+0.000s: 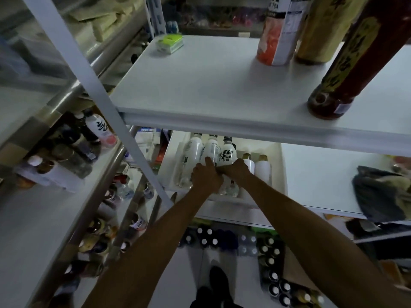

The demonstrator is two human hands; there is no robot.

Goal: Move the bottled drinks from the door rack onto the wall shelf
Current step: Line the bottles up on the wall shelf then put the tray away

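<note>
White bottles (pixel 193 152): lying side by side in a white tray (pixel 275 161) on the middle shelf, caps far.
Right hand (pixel 236 171): fingers curled over the lower part of the black-lettered bottle (pixel 226 155).
Left hand (pixel 205 177): on the middle bottle (pixel 211 150), one finger straight along it; can't tell if it grips.
Gold-capped bottles (pixel 262 167): right end of the tray.
Upper shelf (pixel 200 85): tall bottles (pixel 275 30) far right, green pack (pixel 170 43) far left.
Grey cloth (pixel 382 192): right of the tray.

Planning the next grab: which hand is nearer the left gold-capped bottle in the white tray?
Right. The right hand is directly left of the gold-capped bottle, at the black-lettered bottle. The left hand is farther left, at the middle white bottle.
</note>
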